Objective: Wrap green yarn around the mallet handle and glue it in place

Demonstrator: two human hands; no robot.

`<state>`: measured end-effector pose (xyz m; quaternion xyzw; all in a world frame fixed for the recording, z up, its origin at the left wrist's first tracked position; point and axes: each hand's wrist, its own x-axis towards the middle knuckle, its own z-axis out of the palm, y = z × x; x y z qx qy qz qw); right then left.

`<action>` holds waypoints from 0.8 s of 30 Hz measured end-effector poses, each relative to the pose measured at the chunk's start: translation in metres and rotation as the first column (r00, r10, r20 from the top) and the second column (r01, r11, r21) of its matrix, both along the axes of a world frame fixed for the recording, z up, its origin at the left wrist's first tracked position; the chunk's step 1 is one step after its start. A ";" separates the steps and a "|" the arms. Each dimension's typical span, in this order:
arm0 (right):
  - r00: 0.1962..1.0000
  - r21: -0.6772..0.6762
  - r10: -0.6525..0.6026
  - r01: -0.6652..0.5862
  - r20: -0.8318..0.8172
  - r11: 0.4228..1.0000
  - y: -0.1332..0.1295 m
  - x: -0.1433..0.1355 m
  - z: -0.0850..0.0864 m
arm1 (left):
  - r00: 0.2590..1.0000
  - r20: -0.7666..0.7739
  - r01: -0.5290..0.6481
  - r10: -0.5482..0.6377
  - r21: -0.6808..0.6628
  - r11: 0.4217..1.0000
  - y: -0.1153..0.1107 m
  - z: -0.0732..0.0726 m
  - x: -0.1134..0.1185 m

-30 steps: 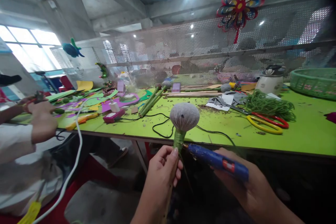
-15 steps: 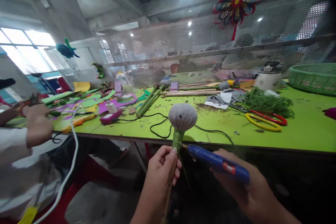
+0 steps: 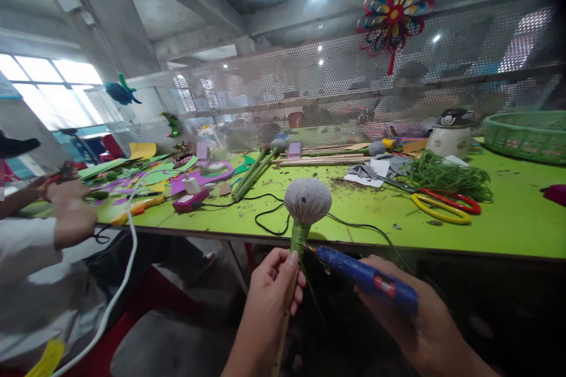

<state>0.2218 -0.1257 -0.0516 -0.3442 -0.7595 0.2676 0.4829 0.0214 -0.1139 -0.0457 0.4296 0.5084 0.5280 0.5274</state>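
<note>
My left hand (image 3: 276, 285) is closed round a wooden stick just below a grey cloth-covered ball (image 3: 307, 200). Green cord (image 3: 299, 237) is wrapped round the neck under the ball, and a loose strand hangs down beside my fingers. A blue glue gun (image 3: 367, 277) is gripped in my right hand (image 3: 411, 312), its nozzle at the lower edge of the green wrapping. Whether the nozzle touches the cord cannot be told.
On the green table (image 3: 499, 230) lie scissors (image 3: 442, 206), green cord (image 3: 446, 177), sticks (image 3: 322, 160) and a green basket (image 3: 526, 136). At the left, a person's hands (image 3: 68, 194) work beside paper scraps; a white cable (image 3: 130, 247) hangs nearby.
The camera view has shifted slightly, so the background sits a little differently. Both hands keep their holds, and the ball and glue gun have barely moved.
</note>
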 end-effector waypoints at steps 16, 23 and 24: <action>1.000 -0.009 -0.025 0.025 -0.005 1.000 -0.003 -0.002 -0.002 | 1.000 -0.013 -0.010 0.010 -0.017 1.000 0.003 -0.006 0.000; 0.996 0.046 -0.086 0.085 0.013 0.995 -0.009 0.000 0.004 | 1.000 0.022 -0.014 0.014 0.010 1.000 0.000 -0.005 0.009; 0.995 0.053 -0.103 0.103 0.001 0.993 -0.011 0.001 0.004 | 1.000 0.018 -0.009 0.009 0.017 1.000 0.000 -0.005 0.009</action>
